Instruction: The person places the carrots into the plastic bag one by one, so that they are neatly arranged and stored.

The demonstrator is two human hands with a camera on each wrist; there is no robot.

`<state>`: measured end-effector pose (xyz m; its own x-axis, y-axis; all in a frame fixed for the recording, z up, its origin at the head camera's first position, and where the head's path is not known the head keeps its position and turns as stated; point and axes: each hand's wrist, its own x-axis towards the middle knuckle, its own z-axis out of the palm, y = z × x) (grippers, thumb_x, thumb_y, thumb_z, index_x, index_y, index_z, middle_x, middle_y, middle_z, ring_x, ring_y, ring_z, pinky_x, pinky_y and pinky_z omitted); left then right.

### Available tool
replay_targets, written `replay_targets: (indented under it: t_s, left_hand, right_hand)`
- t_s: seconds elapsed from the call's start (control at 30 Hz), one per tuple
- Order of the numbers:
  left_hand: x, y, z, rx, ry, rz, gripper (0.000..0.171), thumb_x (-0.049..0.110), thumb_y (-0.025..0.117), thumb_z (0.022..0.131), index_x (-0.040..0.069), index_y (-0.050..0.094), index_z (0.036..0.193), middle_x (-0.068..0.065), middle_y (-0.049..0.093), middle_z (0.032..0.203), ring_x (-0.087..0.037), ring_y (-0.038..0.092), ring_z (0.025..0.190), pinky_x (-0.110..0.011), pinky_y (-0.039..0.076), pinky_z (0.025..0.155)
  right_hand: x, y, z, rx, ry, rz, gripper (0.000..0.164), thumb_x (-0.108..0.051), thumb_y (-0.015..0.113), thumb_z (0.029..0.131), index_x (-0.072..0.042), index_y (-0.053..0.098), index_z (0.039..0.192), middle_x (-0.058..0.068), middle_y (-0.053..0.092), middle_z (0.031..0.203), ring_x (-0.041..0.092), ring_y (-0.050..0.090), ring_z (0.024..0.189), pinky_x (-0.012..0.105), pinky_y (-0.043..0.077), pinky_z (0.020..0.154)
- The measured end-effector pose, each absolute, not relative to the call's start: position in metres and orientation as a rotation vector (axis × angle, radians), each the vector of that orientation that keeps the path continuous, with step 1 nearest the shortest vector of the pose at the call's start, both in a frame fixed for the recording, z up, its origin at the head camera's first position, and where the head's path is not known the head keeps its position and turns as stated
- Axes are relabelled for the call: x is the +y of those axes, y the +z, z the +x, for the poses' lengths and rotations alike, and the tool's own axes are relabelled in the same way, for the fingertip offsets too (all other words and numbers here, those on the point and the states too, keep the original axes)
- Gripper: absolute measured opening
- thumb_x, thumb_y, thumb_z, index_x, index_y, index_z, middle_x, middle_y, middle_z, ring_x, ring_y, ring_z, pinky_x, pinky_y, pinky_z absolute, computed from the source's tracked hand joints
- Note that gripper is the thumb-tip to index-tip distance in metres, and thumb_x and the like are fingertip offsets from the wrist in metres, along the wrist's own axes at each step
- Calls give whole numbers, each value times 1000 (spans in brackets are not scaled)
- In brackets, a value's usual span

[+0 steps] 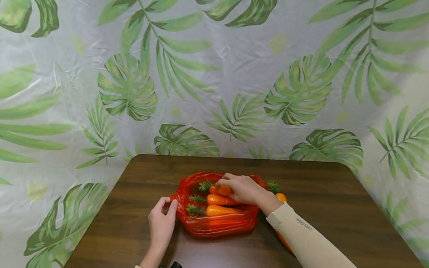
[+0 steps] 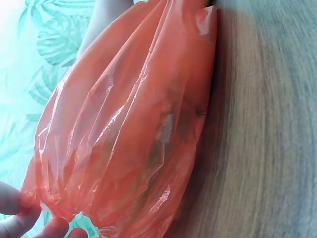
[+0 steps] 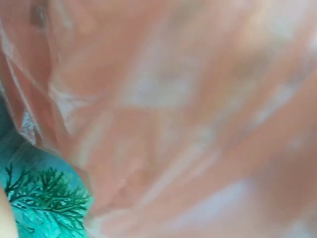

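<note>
Evidently, the red plastic bag (image 1: 227, 231) between the two hands is thin and soft, probably light and apt to slip or crumple; its gathered edge beside the left hand (image 1: 162, 218) offers the surest hold. The glossy carrots (image 1: 223, 211) inside, under and just nearer than the right hand (image 1: 238, 188), look firm but slippery, better gripped round the thick body than by their feathery green tops (image 1: 194, 210). The left hand pinches the bag's edge between thumb and fingers; the right curls its fingers over one carrot (image 1: 223, 190), how tightly I cannot tell.
</note>
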<state>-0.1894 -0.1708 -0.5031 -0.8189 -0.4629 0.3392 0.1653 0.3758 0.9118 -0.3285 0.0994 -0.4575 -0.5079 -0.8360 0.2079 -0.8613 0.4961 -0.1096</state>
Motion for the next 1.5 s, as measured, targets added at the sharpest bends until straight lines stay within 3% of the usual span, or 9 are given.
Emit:
replay_targets:
  t_s: [0.23,0.5,0.77,1.0,1.3,1.5]
  left_hand:
    - [-170,-503,-189,-2090,-1469,253,5,13,71,95,9,69,93,-9,73,98,-28,71,96,-48,56,85]
    - [-171,-506,-187,-2098,-1496,271,5,14,71,95,9,69,95,-9,73,100,-29,71,97,-47,56,87]
    - [-170,-504,-187,-2098,-1500,271,6,14,71,95,8,69,95,-10,73,100,-29,70,97,-47,56,87]
    - [-170,-503,-188,-2094,-1487,259,6,14,71,96,8,69,94,-9,73,99,-29,70,96,-47,56,85]
    - [-170,-504,-188,-2099,-1485,252,6,14,70,96,8,69,95,-9,73,99,-28,70,94,-47,57,85]
    - [-170,-504,-188,-2098,-1497,245,7,15,70,96,8,69,95,-10,72,101,-30,70,97,-48,56,86]
  right_hand:
    - [102,-459,-328,-2636,263,1469,47,-6,73,88,-29,67,129,-5,57,120,11,53,72,28,48,57]
    - [105,-446,-323,-2655,354,1384,41,-16,71,92,-29,66,131,-8,56,123,15,62,86,36,53,71]
    - [115,-425,-317,-2661,458,1258,38,-18,70,93,-27,65,130,-7,57,122,20,66,90,33,50,67]
    - [129,-413,-311,-2651,514,1157,40,-21,75,92,-27,65,130,-4,59,123,17,63,98,38,54,78]
    - [152,-409,-302,-2712,580,1012,43,-22,74,92,-30,62,132,-2,60,127,17,62,94,38,52,76]
    - [171,-411,-297,-2719,601,907,44,-26,75,92,-35,60,133,-7,58,128,13,56,78,33,48,67]
